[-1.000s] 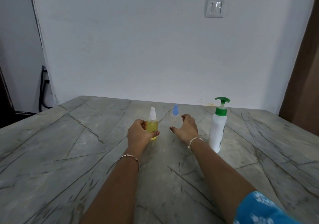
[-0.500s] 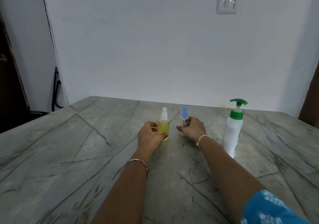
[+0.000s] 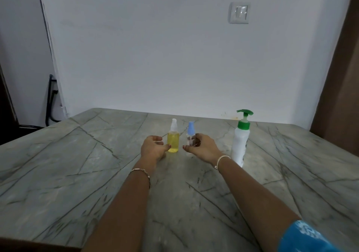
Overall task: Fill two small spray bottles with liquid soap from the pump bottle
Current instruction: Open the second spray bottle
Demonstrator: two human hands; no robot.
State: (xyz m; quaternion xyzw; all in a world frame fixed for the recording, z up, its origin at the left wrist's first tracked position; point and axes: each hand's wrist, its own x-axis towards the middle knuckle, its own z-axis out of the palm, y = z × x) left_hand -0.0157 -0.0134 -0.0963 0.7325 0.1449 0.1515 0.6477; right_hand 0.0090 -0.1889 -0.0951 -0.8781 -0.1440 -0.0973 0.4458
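**Both hands at the two small bottles**

My left hand lies loosely curved beside the yellow bottle. The thumb tip touches its lower side and the fingers stop just short, so it grasps nothing. My right hand is curled round the clear bottle, thumb in front, a finger showing through the plastic behind. A thin chain rings my left wrist, a pale band my right.

Both bottles are small upright cylinders, just beside each other, mid-worktop toward the far edge. The yellow one holds translucent yellow liquid under a white spray top. The clear one is see-through with a pale blue cap.

The pump bottle is white and matt, narrowing to a green collar and pump head. It stands just right of my right wrist, apart from it.

The worktop is smooth grey-green stone crossed by dark veins. Wide stone stretches to the left and near edges, and to the right edge past the pump bottle. A plain white wall rises behind the far edge.
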